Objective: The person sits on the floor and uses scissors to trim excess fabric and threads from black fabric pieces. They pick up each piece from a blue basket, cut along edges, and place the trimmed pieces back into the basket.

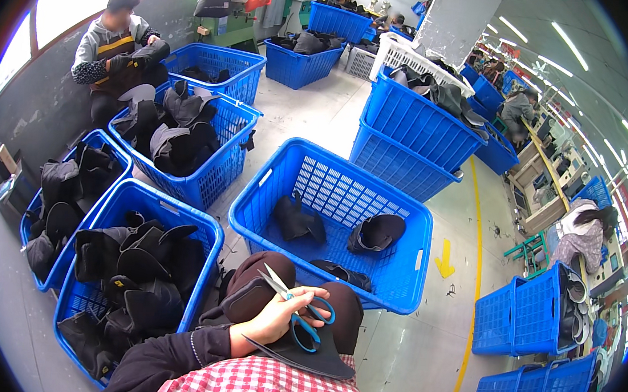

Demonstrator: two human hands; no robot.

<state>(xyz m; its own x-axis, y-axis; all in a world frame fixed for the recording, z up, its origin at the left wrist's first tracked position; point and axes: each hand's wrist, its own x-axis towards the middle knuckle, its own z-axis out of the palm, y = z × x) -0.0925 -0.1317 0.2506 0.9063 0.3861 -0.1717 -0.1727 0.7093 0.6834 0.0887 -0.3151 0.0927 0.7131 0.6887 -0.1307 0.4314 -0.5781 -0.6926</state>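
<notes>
My left hand (276, 320) reaches in from the lower left in a dark sleeve, fingers closed round a pair of scissors (306, 334) with blue handles. The blades are apart and point up and to the left, above my knees. Below the hand, a black cap (321, 351) lies on my lap with its curved brim over my red checked apron (264, 383); its other parts are hard to tell from my dark trousers. My right hand is not in view.
Directly ahead stands a blue basket (334, 165) holding a few black caps (377, 233). Baskets heaped with dark caps (150, 268) are at my left. Stacked blue baskets (412, 141) rise beyond. Another person (120, 48) sits at the far left, holding a dark piece.
</notes>
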